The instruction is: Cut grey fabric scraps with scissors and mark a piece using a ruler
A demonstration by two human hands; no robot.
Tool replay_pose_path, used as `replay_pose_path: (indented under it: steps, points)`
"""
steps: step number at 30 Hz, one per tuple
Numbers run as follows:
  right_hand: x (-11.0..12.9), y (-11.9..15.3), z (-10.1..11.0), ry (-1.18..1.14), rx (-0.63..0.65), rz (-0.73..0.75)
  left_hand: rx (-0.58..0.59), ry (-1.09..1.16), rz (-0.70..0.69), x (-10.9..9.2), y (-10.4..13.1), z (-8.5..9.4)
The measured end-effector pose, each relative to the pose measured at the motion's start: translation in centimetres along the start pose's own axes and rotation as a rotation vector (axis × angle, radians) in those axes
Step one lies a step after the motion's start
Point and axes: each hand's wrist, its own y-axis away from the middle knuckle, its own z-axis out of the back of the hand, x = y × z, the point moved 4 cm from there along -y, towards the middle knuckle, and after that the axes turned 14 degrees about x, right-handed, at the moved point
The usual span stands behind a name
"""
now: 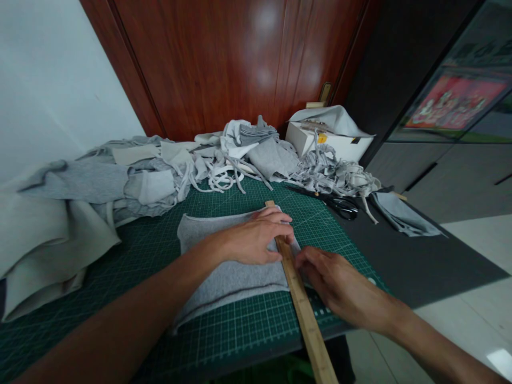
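Mat (pixel 320 221) green, door (pixel 224 58) behind; left hand (pixel 260 234) half-open on ruler (pixel 303 304); right hand (pixel 340 282) curled, grip unclear.

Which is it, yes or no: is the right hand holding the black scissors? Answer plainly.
No, the black scissors lie apart from the right hand, beside the gray fabric strips.

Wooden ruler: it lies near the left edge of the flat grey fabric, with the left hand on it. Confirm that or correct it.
Wrong edge. The head view shows the wooden ruler near the right edge of the flat grey fabric, with the left hand on it.
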Motion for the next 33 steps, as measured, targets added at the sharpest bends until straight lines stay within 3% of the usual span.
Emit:
replay_pose_path:
  steps: [8,12,16,20,26,29,33]
  points:
    - [-3.2,-3.4,3.4,0.005,-0.107,-0.350,-0.021,-0.035,0.000,-0.7,-0.5,-0.7]
    - [-4.5,-6.1,4.9,0.008,-0.052,-0.383,-0.043,-0.101,0.026,-0.9,-0.6,-1.2]
    - [-4.9,-7.5,4.9,-0.004,0.034,-0.374,-0.012,-0.167,0.079,-1.2,-0.6,-1.5]
    - [-4.8,-7.6,4.5,0.013,0.069,-0.361,0.016,-0.185,0.084,-1.6,-0.6,-1.0]
    - [-4.9,-7.0,4.8,0.095,0.016,-0.413,0.047,-0.134,0.067,-1.9,-0.4,0.0]
    - [-5.4,-6.5,5.1,0.136,-0.021,-0.442,0.038,-0.089,0.072,-1.9,0.5,0.4]
    - [-6.1,-5.7,5.2,0.169,-0.049,-0.457,-0.014,-0.059,0.181,-1.6,2.6,1.1]
